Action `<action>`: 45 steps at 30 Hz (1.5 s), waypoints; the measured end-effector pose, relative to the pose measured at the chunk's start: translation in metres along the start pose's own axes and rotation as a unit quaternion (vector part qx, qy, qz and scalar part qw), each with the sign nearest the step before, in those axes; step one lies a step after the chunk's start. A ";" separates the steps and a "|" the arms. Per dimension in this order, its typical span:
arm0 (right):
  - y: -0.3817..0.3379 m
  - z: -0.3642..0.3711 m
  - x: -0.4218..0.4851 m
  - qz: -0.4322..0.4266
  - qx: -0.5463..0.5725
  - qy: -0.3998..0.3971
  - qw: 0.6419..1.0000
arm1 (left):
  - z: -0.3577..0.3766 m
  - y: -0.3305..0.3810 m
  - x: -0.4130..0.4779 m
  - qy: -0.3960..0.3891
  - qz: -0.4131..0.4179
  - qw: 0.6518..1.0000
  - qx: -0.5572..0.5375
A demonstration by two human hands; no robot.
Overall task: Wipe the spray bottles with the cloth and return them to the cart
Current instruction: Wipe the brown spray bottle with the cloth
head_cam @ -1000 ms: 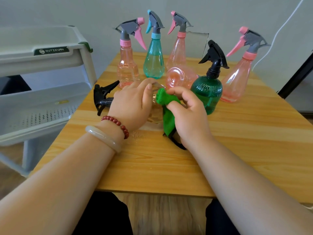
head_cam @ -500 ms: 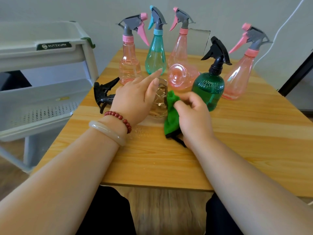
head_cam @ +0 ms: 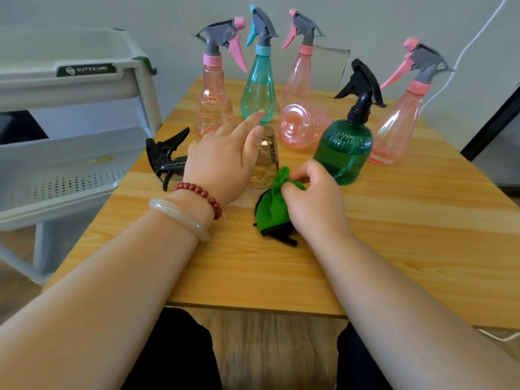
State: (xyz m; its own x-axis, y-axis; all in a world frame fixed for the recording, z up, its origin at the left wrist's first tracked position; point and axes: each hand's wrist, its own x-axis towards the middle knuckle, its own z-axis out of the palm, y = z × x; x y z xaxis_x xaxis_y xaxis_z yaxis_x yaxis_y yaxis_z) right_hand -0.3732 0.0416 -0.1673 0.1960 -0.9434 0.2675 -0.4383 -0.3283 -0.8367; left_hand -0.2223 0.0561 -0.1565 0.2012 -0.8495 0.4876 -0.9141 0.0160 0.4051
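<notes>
Two hands: left hand [head_cam: 222, 161] now straight-fingered over clear bottle [head_cam: 268, 157], right hand [head_cam: 315, 205] still gripping cloth [head_cam: 272, 213]

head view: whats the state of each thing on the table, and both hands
clear bottle, on its side
left hand, fingers straight, over clear bottle
cloth, bunched
right hand, pinches cloth
green bottle, upright
teal bottle, upright
fallen pink bottle, on its side, base toward camera
left pink bottle, upright
back pink bottle, upright
right pink bottle, upright
</notes>
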 end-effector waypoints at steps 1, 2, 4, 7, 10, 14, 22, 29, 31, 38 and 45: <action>0.001 -0.002 0.002 0.015 -0.009 -0.015 1.000 | 0.000 0.000 0.000 0.000 -0.002 1.000 0.000; 0.001 -0.002 0.002 0.011 -0.009 -0.014 1.000 | -0.001 0.001 0.001 -0.002 -0.006 1.000 -0.003; -0.002 -0.001 0.000 -0.032 0.018 0.031 0.999 | -0.002 0.001 0.003 -0.012 -0.020 1.000 -0.011; -0.004 -0.001 0.002 -0.062 0.041 0.065 0.995 | -0.004 0.002 0.003 -0.017 -0.024 1.000 -0.012; 0.006 -0.006 0.010 -0.004 -0.025 -0.002 1.000 | -0.004 0.003 0.001 -0.004 -0.011 1.000 -0.009; 0.001 -0.004 0.007 -0.040 0.012 0.038 0.998 | -0.005 0.001 0.003 -0.005 -0.020 1.000 -0.013; 0.003 -0.007 0.013 0.020 -0.018 -0.036 0.999 | 0.000 -0.002 0.002 0.018 -0.002 1.000 -0.011; -0.006 -0.003 0.004 0.053 0.146 0.001 0.988 | 0.001 -0.002 0.000 0.024 0.002 1.000 -0.006; -0.006 -0.003 0.006 0.066 0.100 -0.019 0.993 | 0.000 -0.002 -0.001 0.028 0.010 0.999 -0.013; -0.025 0.001 0.042 0.143 0.044 -0.048 0.988 | 0.001 -0.002 0.001 0.022 0.002 0.999 -0.028; -0.021 0.015 0.049 0.138 0.095 -0.003 0.986 | 0.000 -0.010 0.003 0.013 -0.003 0.999 -0.036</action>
State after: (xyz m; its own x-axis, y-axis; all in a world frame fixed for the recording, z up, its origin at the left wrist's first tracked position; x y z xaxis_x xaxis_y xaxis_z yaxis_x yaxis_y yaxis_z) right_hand -0.3410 0.0030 -0.1437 0.0983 -0.9951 0.0141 -0.3040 -0.0435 -0.9517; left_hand -0.2123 0.0532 -0.1590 0.2162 -0.8362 0.5040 -0.8855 0.0496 0.4620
